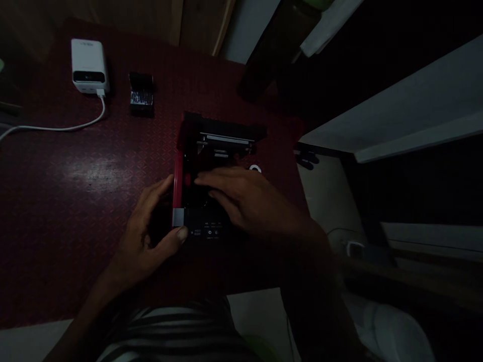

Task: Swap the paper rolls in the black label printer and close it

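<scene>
A red and black device (178,173) with its lid raised stands on the dark red patterned table (86,171). My left hand (145,229) holds the device's left side, its thumb on the front corner and its fingers along the red edge. Over the open inside of the device is my right hand (241,193), with fingertips reaching in near the left wall. Those fingers are close together, and whatever they may hold is hidden in the dark. A metal bar and roller show under the raised lid.
A white power bank (88,63) with a white cable (60,129) lies at the back left. Beside it is a small black item (142,95). A dark cylinder (279,45) stands at the back right, and slippers (307,158) lie on the floor.
</scene>
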`<state>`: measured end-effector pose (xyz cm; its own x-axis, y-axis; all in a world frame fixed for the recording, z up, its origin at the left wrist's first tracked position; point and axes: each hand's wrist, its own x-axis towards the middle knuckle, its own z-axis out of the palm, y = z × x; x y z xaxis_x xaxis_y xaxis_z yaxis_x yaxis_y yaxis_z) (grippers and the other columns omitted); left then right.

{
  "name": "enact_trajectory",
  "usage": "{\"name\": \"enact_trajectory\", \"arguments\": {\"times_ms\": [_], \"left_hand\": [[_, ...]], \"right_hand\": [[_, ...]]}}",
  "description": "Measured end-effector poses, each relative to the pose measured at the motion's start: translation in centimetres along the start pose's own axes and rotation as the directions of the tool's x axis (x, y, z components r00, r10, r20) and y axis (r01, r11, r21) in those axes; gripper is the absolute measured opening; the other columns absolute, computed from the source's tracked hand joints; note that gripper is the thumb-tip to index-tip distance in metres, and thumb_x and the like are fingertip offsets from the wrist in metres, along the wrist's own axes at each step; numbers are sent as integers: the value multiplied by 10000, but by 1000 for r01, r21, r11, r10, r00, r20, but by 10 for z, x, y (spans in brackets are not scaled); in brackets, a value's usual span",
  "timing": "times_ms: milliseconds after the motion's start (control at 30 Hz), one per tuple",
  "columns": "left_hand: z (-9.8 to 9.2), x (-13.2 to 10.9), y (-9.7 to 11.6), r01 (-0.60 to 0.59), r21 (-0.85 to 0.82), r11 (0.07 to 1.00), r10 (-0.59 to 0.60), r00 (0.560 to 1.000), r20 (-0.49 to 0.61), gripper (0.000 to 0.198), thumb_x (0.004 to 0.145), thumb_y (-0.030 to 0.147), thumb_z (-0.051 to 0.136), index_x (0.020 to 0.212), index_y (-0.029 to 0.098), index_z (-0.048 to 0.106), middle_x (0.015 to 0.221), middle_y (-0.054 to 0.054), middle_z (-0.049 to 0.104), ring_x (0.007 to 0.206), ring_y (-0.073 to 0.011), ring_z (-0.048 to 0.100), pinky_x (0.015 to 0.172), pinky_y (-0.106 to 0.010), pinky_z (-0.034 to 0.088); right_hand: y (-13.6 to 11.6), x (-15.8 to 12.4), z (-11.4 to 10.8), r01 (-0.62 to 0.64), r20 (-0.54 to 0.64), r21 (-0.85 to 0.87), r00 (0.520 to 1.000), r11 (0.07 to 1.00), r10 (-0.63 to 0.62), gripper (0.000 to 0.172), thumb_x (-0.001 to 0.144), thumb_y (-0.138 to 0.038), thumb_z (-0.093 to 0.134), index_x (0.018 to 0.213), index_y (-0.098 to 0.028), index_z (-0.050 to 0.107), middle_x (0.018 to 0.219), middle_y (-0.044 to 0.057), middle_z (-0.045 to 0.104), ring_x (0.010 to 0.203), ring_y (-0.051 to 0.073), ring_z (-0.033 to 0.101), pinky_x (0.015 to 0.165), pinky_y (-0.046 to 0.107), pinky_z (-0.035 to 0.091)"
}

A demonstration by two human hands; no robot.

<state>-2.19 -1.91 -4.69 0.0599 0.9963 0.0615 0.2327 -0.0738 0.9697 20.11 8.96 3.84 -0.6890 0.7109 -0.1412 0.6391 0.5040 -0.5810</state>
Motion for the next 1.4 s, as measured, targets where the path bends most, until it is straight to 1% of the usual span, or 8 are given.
{"name": "enact_trajectory", "arguments": {"times_ms": [133, 400, 633, 833, 933, 1000, 1133, 1400], "left_hand": [[-1, 0, 2, 42, -14, 999, -42, 999, -3, 761, 1075, 470, 817, 1785, 425, 547, 1767, -56, 588, 1657, -372, 551, 1396, -571, 461], [-2, -2, 10, 141, -114, 983, -145, 989, -22, 763, 1031, 590, 831, 1734, 377, 620, 1761, -83, 612, 1632, -428, 577, 1347, -611, 512], [-11, 61, 31, -63, -20, 998, 57, 972, -227, 729, 1063, 718, 752, 1660, 302, 697, 1686, -105, 692, 1582, -401, 621, 1300, -604, 508], [-2, 107, 45, -86, -103, 991, 47, 943, -331, 373, 1130, 543, 693, 1013, 230, 859, 1201, -57, 849, 1175, -262, 779, 1091, -434, 596], [2, 93, 45, -61, -144, 988, 8, 939, -345, 240, 1031, 399, 827, 856, 238, 792, 1264, -54, 853, 1370, -288, 749, 1262, -462, 545], [5, 77, 42, -35, -163, 986, -17, 952, -307, 84, 974, 321, 872, 980, 248, 831, 1392, -58, 839, 1514, -319, 695, 1343, -492, 506], [9, 49, 32, 102, -240, 965, -159, 960, -231, 555, 918, 362, 934, 1448, 292, 784, 1563, -84, 788, 1551, -374, 691, 1290, -526, 596], [9, 36, 24, 210, -325, 922, -254, 962, -99, 700, 920, 431, 968, 1580, 334, 757, 1724, -71, 692, 1577, -403, 676, 1242, -509, 647]], "right_hand": [[9, -14, -4, 201, -4, 98, 979, 975, -202, 297, 1119, -105, 628, 1234, -232, 870, 1251, 77, 895, 1169, 251, 803, 1075, 420, 631], [13, -18, 0, 255, -116, 60, 962, 965, -247, 217, 1136, -99, 670, 1019, -201, 821, 1046, 42, 872, 967, 208, 780, 916, 367, 619], [8, -39, 21, 320, -471, -179, 803, 930, -366, 199, 1150, -117, 675, 1051, -181, 835, 1034, 85, 849, 937, 212, 753, 852, 369, 644], [-3, -55, 50, 205, -608, -354, 691, 913, -391, 159, 1084, -34, 741, 1034, -149, 839, 972, 95, 831, 901, 211, 743, 851, 344, 659], [-5, -62, 57, 149, -630, -402, 671, 903, -391, 190, 1081, -30, 745, 1039, -191, 838, 1006, 73, 862, 950, 210, 772, 870, 349, 666], [-4, -65, 60, 109, -643, -421, 664, 900, -381, 212, 1078, -34, 750, 1038, -223, 838, 1063, 59, 891, 1010, 217, 804, 892, 361, 670], [-1, -65, 63, 81, -667, -403, 657, 912, -353, 174, 1091, -91, 756, 1001, -222, 826, 1279, 111, 916, 1223, 281, 856, 1028, 430, 687], [-3, -65, 64, 99, -634, -261, 732, 960, -248, 135, 1123, -124, 716, 1073, -202, 815, 1310, 124, 920, 1292, 292, 876, 1124, 452, 688]]}}
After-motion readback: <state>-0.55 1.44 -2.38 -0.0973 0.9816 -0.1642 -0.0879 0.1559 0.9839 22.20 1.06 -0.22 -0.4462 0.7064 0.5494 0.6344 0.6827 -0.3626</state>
